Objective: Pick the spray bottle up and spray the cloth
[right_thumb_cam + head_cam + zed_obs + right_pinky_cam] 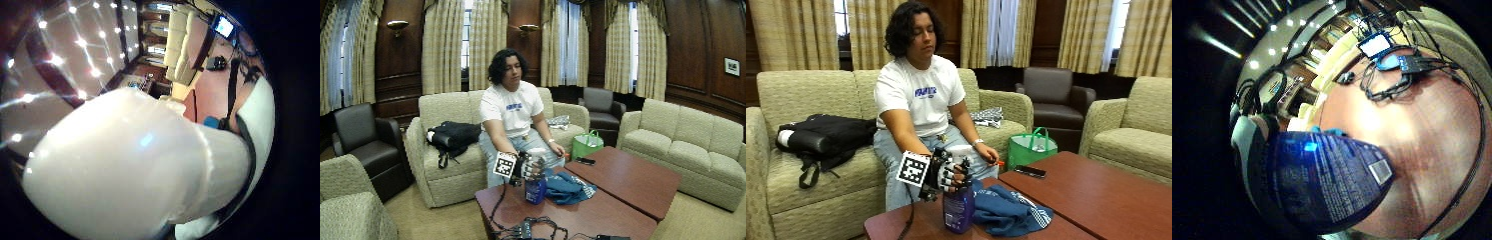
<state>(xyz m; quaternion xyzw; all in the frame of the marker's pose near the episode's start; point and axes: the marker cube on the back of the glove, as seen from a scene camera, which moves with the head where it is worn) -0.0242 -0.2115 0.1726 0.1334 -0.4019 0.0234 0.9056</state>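
A purple-blue spray bottle [959, 209] with a white trigger head [960, 151] stands on the brown table [1105, 200] near its front left corner. My gloved right hand [948, 175] grips the bottle's neck just under the head, fingers curled round it. A crumpled blue cloth [1009, 210] lies on the table right beside the bottle. In the little finger side palm view the bottle's dark printed label [1332, 180] is close. The thumb side palm view is mostly filled by the white head [135, 170]. The person's bare left hand [987, 154] rests on their knee.
A black phone [1030, 171] lies on the table's far edge. A green bag [1032, 146] stands on the floor behind it. Cables and a small device [533, 231] lie at the table's near end. Sofas surround the table; a black bag [826, 137] sits on the sofa.
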